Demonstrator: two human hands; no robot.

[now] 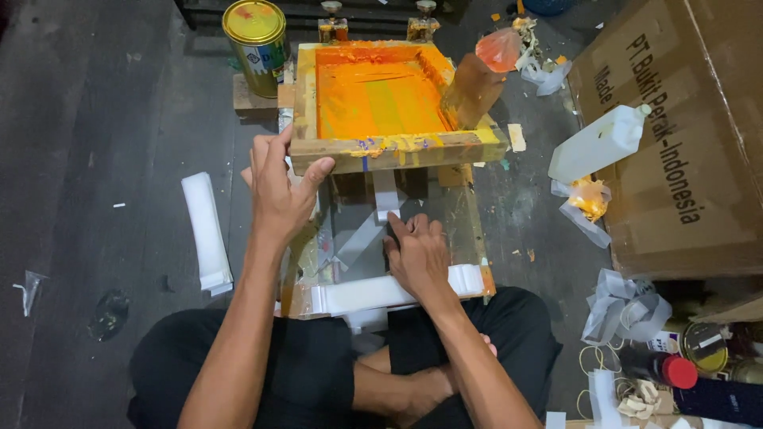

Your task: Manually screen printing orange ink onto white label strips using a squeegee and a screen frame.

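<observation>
A wooden screen-printing frame (395,148) smeared with orange ink is tilted up on hinges at its far end. My left hand (278,188) grips its near-left corner and holds it raised. A wooden squeegee (472,90) leans inside the frame at the right. Under the frame lies a flat printing board (469,226) with white strips on it. My right hand (418,254) rests palm down on the board, fingers on a white strip (385,193). A long white piece (373,292) lies across the board's near edge, just below that hand.
A yellow-lidded tin (256,40) stands at the back left. A stack of white strips (207,234) lies left of the board. A white plastic jug (598,144) rests against a big cardboard box (683,143) on the right. Tins, a red-capped bottle (660,368) and scraps lie bottom right.
</observation>
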